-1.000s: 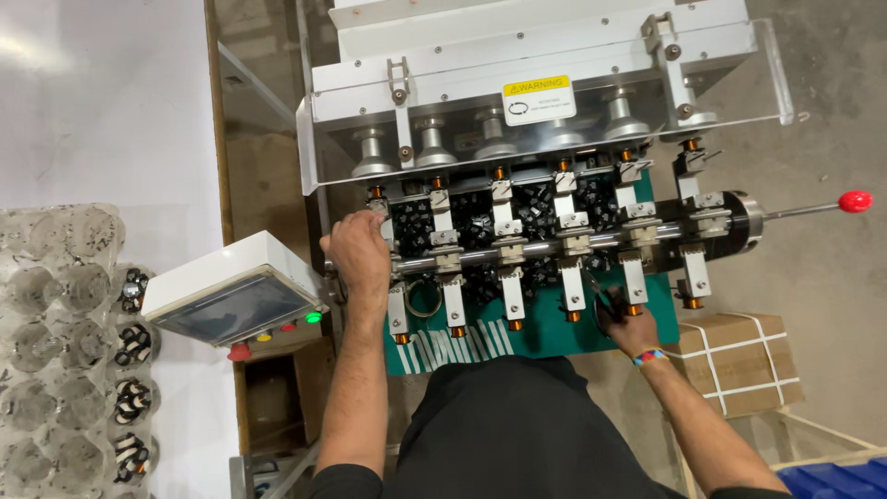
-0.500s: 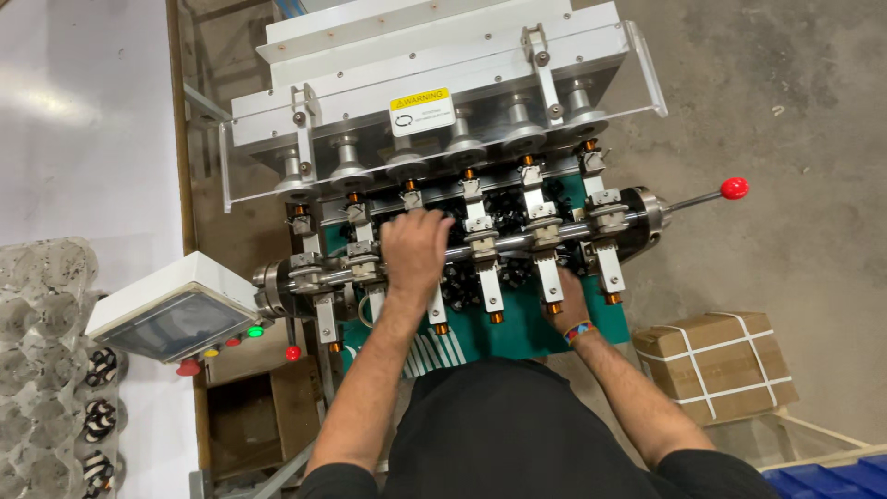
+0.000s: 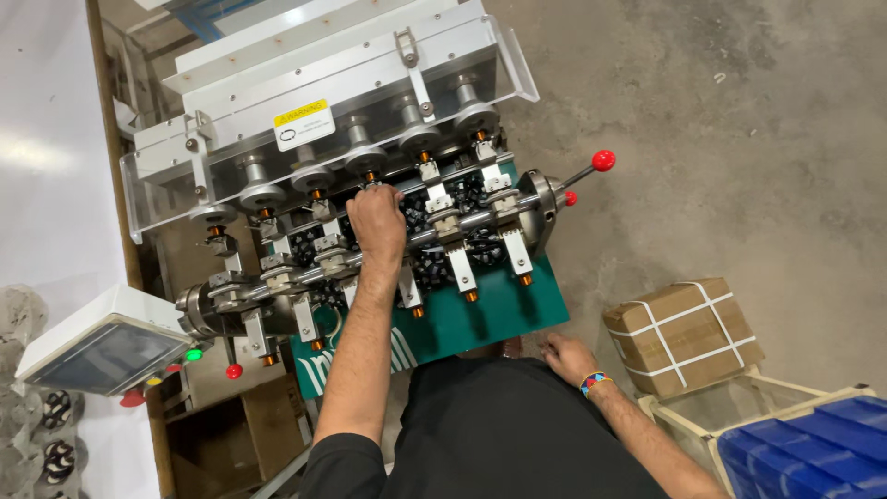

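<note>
A metal machine (image 3: 351, 120) with a row of round heads and several clamp stations stands on a green base (image 3: 490, 319). My left hand (image 3: 377, 222) reaches into the middle of the row. Its fingers curl down over a clamp and the black parts (image 3: 420, 273) beneath, so any grip is hidden. A horizontal shaft (image 3: 480, 219) runs under that hand to a lever with a red knob (image 3: 603, 160). My right hand (image 3: 565, 356), with a beaded wristband, lies low by the base's near right corner and holds nothing.
A grey control box (image 3: 102, 346) with green and red buttons sits at the lower left, next to trays of black parts (image 3: 55, 434). A strapped cardboard box (image 3: 684, 333) and a blue bin (image 3: 813, 453) stand on the concrete floor at the right.
My left hand has moved along the clamp row from the left end to the middle stations. My right hand has slipped from the base's front edge to its near right corner.
</note>
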